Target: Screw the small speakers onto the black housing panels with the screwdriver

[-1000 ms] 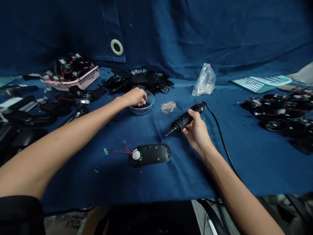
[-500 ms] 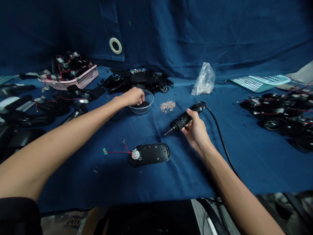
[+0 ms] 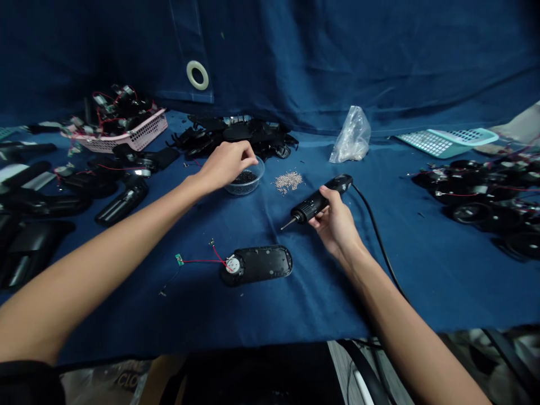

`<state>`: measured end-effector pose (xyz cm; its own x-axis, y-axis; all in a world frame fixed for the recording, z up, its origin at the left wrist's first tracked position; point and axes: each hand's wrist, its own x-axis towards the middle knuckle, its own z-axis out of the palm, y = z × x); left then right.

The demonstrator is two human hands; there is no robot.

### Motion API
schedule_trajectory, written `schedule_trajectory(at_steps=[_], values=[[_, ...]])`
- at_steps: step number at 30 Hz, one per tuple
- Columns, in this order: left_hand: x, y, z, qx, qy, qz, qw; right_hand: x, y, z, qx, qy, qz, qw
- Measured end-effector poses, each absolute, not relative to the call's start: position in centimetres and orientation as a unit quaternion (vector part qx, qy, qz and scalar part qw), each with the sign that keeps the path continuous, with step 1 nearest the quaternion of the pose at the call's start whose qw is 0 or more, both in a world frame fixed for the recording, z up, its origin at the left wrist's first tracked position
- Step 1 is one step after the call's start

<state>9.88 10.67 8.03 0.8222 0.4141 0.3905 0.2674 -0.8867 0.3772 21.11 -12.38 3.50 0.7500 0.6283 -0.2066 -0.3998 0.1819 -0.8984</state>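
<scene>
My left hand (image 3: 230, 161) is over the rim of a clear round tub (image 3: 259, 173) of small black pieces, its fingers pinched together; whatever is between them is too small to see. My right hand (image 3: 335, 220) is wrapped round a black electric screwdriver (image 3: 314, 205), whose thin bit points down and left. In front of me on the blue cloth lies a black oblong housing (image 3: 264, 264) with a round motor (image 3: 232, 265) at its left end. Red wires run from the motor to a small green board (image 3: 179, 259).
Small silvery screws (image 3: 288, 180) lie right of the tub, with a plastic bag (image 3: 351, 138) behind. Black parts (image 3: 248, 135) are heaped at the back. A pink basket (image 3: 145, 132) stands left; a teal basket (image 3: 442, 143) and more black parts (image 3: 472, 211) lie right.
My left hand has risen out of the tub, its pinched fingers now above the rim. My right hand and the screwdriver have barely moved.
</scene>
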Motion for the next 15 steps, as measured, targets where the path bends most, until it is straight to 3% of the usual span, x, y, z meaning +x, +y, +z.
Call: schedule_trajectory(at_steps=[4,9,15], values=[[6.0,4.4,8.8,0.892,0.144,0.330,0.273,20.9,-12.3,3.7,-0.527,-0.096,0.359,0.764],[2.6,-1.4,6.9,0.833,0.131,0.300,0.447,20.6,-12.1,3.9,-0.525,-0.072,0.376,0.760],[2.3,-2.6,5.1,0.788,0.111,0.354,0.492,20.2,-11.9,3.9,-0.515,-0.075,0.381,0.764]])
